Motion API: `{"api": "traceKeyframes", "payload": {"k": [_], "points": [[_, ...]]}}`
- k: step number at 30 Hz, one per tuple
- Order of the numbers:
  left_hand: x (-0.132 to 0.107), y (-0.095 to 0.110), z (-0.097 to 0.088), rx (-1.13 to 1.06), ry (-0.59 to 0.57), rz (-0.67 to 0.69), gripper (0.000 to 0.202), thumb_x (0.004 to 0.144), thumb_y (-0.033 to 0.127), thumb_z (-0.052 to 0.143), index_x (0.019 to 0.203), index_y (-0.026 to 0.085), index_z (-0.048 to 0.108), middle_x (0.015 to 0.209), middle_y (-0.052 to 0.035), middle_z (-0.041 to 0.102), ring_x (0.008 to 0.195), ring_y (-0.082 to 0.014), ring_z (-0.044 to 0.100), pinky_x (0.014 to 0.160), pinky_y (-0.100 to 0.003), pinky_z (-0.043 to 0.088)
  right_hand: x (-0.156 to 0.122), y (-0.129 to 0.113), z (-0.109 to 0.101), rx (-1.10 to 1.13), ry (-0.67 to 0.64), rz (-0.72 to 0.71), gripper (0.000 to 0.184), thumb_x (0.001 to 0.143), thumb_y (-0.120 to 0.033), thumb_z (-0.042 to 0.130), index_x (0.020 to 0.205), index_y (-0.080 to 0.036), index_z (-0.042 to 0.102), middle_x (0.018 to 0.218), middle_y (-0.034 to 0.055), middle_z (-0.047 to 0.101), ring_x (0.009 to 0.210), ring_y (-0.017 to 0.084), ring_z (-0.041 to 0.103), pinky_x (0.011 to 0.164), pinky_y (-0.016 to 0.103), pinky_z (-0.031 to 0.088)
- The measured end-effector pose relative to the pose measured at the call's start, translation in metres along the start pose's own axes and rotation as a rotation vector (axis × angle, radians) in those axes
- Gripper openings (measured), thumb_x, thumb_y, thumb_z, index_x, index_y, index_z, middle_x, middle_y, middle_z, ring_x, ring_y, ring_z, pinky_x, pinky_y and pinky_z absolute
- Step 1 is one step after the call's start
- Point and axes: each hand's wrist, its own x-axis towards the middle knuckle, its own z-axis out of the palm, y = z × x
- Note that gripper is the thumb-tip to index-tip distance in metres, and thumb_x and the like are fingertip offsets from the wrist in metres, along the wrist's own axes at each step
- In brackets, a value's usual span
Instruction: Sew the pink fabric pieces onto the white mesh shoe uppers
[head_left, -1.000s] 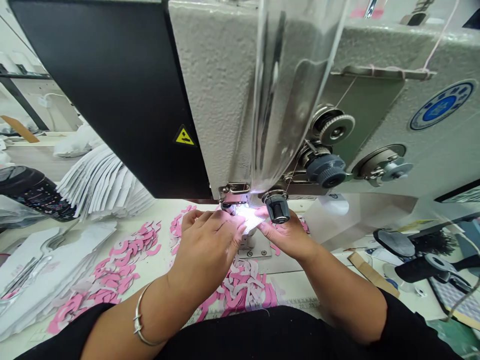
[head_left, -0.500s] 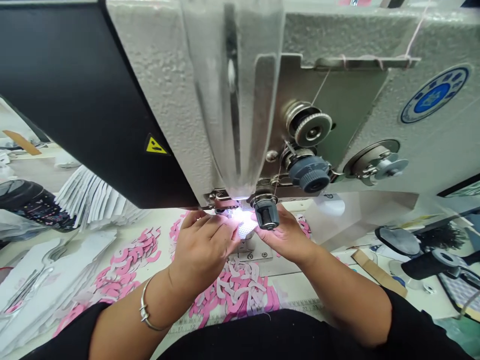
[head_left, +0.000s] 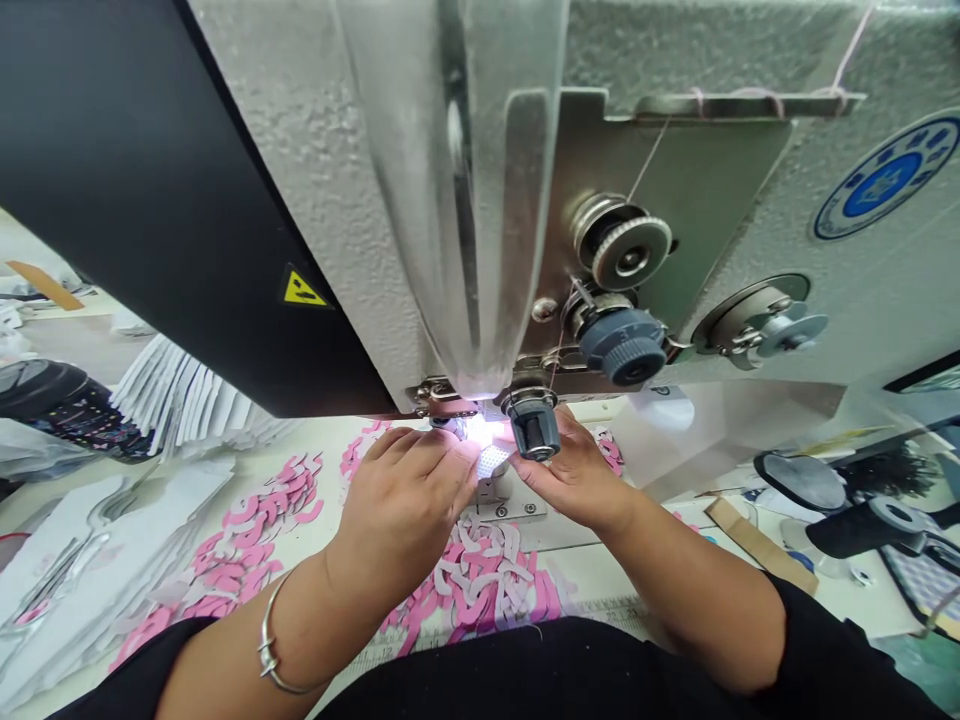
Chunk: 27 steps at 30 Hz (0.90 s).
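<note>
Under the needle area of a grey sewing machine point(head_left: 307, 150), a small white perforated piece point(head_left: 493, 461) lies in bright lamp light, its exact kind washed out by glare. My left hand point(head_left: 409, 490) closes its fingers on the left side of this piece. From the right, my right hand point(head_left: 581, 480) pinches the other side with thumb and fingers, partly hidden behind a dark thread tension knob point(head_left: 534, 430). Beneath the piece shows the machine's metal plate point(head_left: 510, 508). Pink and white curved cut pieces point(head_left: 480, 580) are heaped just in front.
More pink cut pieces point(head_left: 277, 495) spread to the left. Stacked white sheets point(head_left: 180, 395) and a dark patterned pouch point(head_left: 64, 405) stand farther left. At the right lie a cardboard strip point(head_left: 761, 545) and a black cylindrical object point(head_left: 859, 530). A ruler strip point(head_left: 375, 655) runs along the front edge.
My left hand and forearm have shifted slightly left and down, still at the white piece. The right hand has hardly moved. The camera view is a little closer to the machine.
</note>
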Motion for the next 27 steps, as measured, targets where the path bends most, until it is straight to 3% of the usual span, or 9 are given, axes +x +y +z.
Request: {"api": "traceKeyframes", "payload": {"k": [6, 10, 15, 19, 27], "points": [[-0.007, 0.009, -0.002, -0.048, 0.015, -0.085, 0.004, 0.087, 0.02, 0.066, 0.084, 0.018, 0.065, 0.079, -0.0051, 0.064, 0.075, -0.023, 0.058, 0.076, -0.04, 0.049, 0.001, 0.003, -0.003, -0.016, -0.057, -0.104, 0.03, 0.096, -0.021, 0.055, 0.121, -0.035, 0.063, 0.118, -0.0006, 0.069, 0.106, 0.019, 0.063, 0.097, 0.042, 0.044], [-0.012, 0.014, 0.0, -0.053, 0.004, -0.144, 0.014, 0.086, 0.03, 0.07, 0.091, 0.018, 0.066, 0.093, -0.0081, 0.067, 0.085, -0.0256, 0.06, 0.079, -0.041, 0.05, 0.004, -0.001, -0.006, -0.121, -0.046, -0.147, 0.028, 0.095, -0.019, 0.055, 0.119, -0.03, 0.066, 0.117, 0.0016, 0.07, 0.107, 0.019, 0.063, 0.098, 0.041, 0.045], [-0.016, 0.012, 0.003, -0.096, 0.023, -0.122, 0.016, 0.086, 0.015, 0.067, 0.102, 0.018, 0.065, 0.099, -0.0057, 0.07, 0.093, -0.0245, 0.064, 0.089, -0.041, 0.048, 0.007, -0.006, -0.01, -0.126, -0.084, -0.151, 0.024, 0.097, -0.024, 0.052, 0.116, -0.027, 0.068, 0.12, 0.0024, 0.07, 0.107, 0.018, 0.065, 0.094, 0.037, 0.049], [-0.015, 0.014, 0.004, -0.079, 0.059, -0.143, 0.015, 0.086, 0.014, 0.066, 0.1, 0.019, 0.066, 0.098, -0.0037, 0.072, 0.093, -0.0237, 0.065, 0.09, -0.042, 0.046, 0.007, -0.004, -0.012, -0.075, -0.127, -0.137, 0.025, 0.099, -0.026, 0.051, 0.116, -0.025, 0.068, 0.124, 0.0047, 0.069, 0.11, 0.019, 0.065, 0.096, 0.039, 0.049], [-0.014, 0.019, 0.001, -0.065, 0.071, -0.211, 0.017, 0.088, 0.015, 0.065, 0.104, 0.022, 0.067, 0.094, -0.0008, 0.073, 0.091, -0.0225, 0.067, 0.09, -0.043, 0.042, 0.01, 0.0, -0.011, 0.033, -0.18, -0.075, 0.025, 0.094, -0.016, 0.052, 0.104, -0.029, 0.071, 0.098, 0.0, 0.072, 0.104, 0.019, 0.066, 0.096, 0.038, 0.049]]}}
